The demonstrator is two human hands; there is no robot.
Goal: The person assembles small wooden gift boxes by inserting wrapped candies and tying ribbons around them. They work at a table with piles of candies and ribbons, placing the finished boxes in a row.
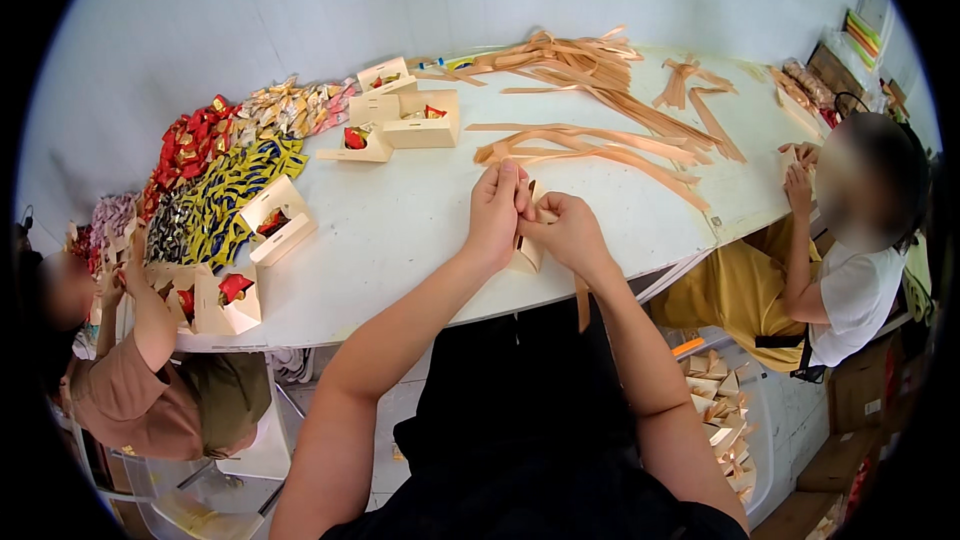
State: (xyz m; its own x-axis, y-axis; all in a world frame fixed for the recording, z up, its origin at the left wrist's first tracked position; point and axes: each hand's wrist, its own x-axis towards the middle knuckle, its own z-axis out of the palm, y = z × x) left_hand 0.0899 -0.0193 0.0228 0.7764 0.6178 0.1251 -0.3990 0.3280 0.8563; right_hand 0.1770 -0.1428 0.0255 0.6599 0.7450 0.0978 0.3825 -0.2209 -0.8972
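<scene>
Both hands meet over the near middle of the table, around a small cream cardboard box (527, 257) that they partly hide. My left hand (495, 212) is closed, thumb and fingers pinched together at the top of the box. My right hand (568, 230) pinches right beside it, fingers bent in. A peach satin ribbon (583, 304) runs down from under my right hand and hangs past the table edge. The exact grip on the ribbon is hidden by the fingers. Just beyond my hands lies a bundle of loose ribbons (600, 145).
More ribbons (560, 60) are heaped at the back of the white table (390, 230). Open boxes with wrapped sweets (420, 132) stand left, beside piles of sweets (235, 190). Co-workers sit at both ends. A clear tub of ribboned boxes (725, 420) is below right.
</scene>
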